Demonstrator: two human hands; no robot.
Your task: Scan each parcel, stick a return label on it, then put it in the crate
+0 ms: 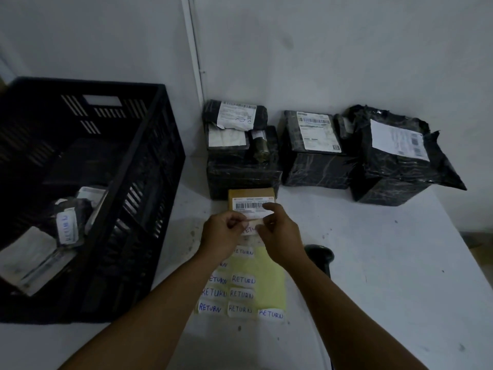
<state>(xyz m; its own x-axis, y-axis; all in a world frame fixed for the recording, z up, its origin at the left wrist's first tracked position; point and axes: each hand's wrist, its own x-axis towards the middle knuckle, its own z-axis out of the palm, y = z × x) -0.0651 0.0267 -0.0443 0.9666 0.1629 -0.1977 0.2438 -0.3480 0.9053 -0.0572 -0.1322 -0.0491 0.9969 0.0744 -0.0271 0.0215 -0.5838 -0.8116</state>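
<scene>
Both hands pinch one return label between them, left hand and right hand equally close. The small brown parcel sits just beyond the fingertips on the table, label's long side running left-right.

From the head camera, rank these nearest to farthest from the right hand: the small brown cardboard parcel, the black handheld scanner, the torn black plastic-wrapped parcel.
1. Small brown cardboard parcel: right at the right hand, just beyond its fingertips.
2. Black handheld scanner: on the table, to its right.
3. Torn black plastic-wrapped parcel: far right, by the wall.
</scene>
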